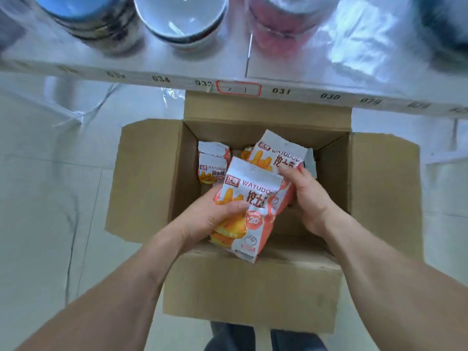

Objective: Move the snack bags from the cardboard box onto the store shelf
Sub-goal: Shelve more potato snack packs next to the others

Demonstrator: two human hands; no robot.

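An open cardboard box stands on the floor below the store shelf. My left hand grips an orange-and-white snack bag over the box's near side, thumb across its front. My right hand grips a second snack bag just behind the first, held upright above the box. Deeper in the box, at its far left, two more snack bags lie stacked, and the corner of another bag shows behind them.
Stacked bowls and plastic-wrapped goods occupy the shelf above. Its front edge carries number labels and a red-framed tag. Loose plastic wrap lies on the tiled floor at the left. My legs are at the box's near side.
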